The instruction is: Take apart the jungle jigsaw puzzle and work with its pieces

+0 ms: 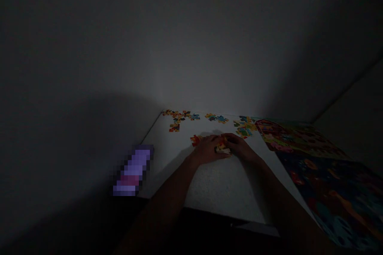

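On a white table (221,183) in a dim room, my left hand (206,149) and my right hand (239,145) meet over a small cluster of joined jigsaw pieces (222,147). Both hands have their fingers curled down and pressed on the cluster from either side. A red and yellow loose piece (195,140) lies just left of my left hand. The parts of the cluster under my fingers are hidden.
Several loose puzzle pieces (179,116) lie scattered along the table's far edge by the wall, with more pieces (245,126) further right. A colourful puzzle box lid or picture (323,167) covers the table's right side. A blurred purple object (133,171) sits at the left edge.
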### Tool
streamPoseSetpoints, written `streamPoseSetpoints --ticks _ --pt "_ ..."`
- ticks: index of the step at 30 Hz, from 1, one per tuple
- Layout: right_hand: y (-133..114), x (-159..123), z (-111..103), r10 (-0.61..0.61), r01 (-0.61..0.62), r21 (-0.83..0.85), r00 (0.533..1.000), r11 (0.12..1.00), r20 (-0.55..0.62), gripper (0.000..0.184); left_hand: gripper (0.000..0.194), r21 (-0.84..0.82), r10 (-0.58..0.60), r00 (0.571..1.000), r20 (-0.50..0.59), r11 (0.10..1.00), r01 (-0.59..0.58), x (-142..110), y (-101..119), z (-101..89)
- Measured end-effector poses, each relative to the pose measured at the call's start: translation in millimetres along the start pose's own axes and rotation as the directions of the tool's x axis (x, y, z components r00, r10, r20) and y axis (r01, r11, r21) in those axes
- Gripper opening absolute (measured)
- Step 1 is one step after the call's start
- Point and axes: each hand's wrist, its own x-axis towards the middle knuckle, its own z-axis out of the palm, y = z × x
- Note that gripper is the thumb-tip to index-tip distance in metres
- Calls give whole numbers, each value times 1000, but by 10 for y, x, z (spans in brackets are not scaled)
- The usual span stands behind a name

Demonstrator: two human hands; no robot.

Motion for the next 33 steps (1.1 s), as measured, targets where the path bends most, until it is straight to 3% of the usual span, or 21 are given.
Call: streamPoseSetpoints --ticks 3,5,8,10,12,14,16,19,25,28,33 --pt "-20 -9 21 -28 25 -130 999 991 -21 48 66 44 10 1000 6 999 -10 -13 -29 62" --pt "-74 -73 49 -121 90 -283 988 955 -98 40 61 67 43 999 -9 997 -43 -9 -62 91" --pt "-192 -299 178 -365 227 -551 918 803 -153 19 58 62 80 997 -1 995 -80 3 -119 99" --pt "-254 -508 370 -461 338 -629 887 700 -37 15 57 19 106 994 27 994 -106 15 -152 89" --pt "-286 -702 652 -461 468 -622 868 628 187 15 57 -19 103 994 41 995 -102 27 -168 77" --pt "-307 -823 981 -374 553 -581 833 597 407 14 62 -25 90 995 47 996 -89 37 -168 65" --pt "-345 -848 1290 -343 564 -567 822 601 454 14 66 3 121 991 63 993 -121 44 -170 50" --pt "-451 -771 1605 -357 583 -533 806 613 471 34 65 64 240 961 138 966 -250 61 -201 11" --pt "-565 -642 1798 -284 631 -529 753 568 593 54 70 114 371 905 209 910 -399 97 -248 -67" --pt "-518 -561 1950 -248 642 -501 725 580 642 54 66 88 391 902 184 907 -411 95 -237 -85" --pt "-569 -335 2376 -247 657 -405 671 636 699 48 71 65 378 899 219 914 -400 103 -239 -80"
